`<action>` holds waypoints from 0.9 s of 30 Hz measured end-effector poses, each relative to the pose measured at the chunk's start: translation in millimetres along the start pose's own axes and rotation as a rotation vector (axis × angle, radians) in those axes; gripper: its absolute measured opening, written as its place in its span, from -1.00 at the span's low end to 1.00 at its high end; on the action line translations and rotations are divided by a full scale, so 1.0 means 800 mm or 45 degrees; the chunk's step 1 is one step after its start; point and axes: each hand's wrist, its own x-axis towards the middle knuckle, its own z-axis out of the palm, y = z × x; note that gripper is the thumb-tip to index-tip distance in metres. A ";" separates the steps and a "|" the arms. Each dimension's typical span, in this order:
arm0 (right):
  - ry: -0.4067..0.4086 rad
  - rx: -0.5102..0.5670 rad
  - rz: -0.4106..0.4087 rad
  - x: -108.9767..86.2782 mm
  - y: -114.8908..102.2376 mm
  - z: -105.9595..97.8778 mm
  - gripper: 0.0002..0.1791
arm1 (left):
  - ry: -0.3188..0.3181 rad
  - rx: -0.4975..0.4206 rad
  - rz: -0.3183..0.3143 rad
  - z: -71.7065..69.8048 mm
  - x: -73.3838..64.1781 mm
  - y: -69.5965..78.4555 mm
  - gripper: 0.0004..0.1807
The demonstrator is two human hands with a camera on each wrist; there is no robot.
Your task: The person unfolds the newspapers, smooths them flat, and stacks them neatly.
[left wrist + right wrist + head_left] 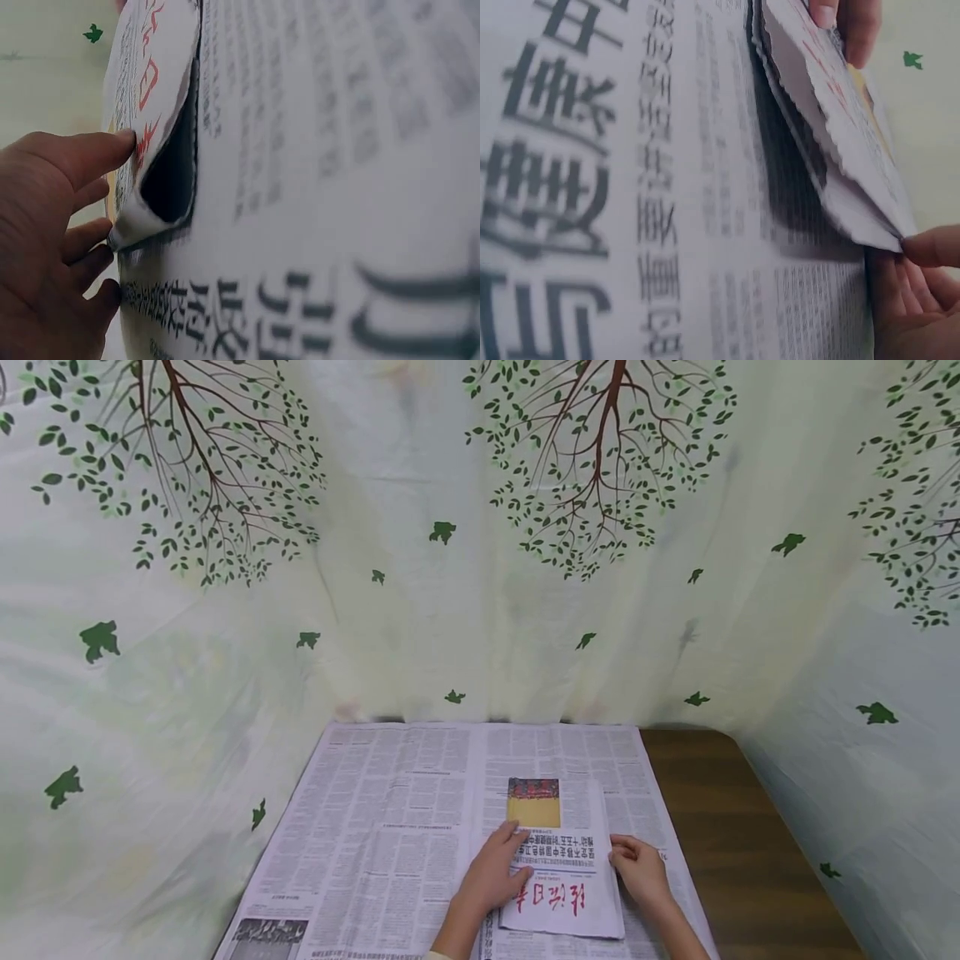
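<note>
A folded newspaper (558, 903) with red title characters and a yellow picture lies on spread newspaper sheets. My left hand (489, 872) rests at its left edge, with the thumb and fingers spread over the printed face. In the left wrist view, the left thumb (112, 146) touches the paper near a gaping fold. On the other side, my right hand (641, 868) pinches the right edge between thumb and fingers. The right wrist view shows that hand (922, 300) at the corner, where the folded layers stand slightly apart. Some fingers are hidden beneath or behind the paper.
Spread newspaper sheets (375, 827) cover most of the table. Brown wood (735, 843) shows along the right side. A pale cloth (420, 635) printed with trees and green leaves hangs behind and around the table.
</note>
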 end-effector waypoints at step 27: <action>-0.113 0.153 -0.060 -0.008 0.015 0.000 -0.62 | 0.085 -0.098 0.180 0.034 0.004 0.060 -0.58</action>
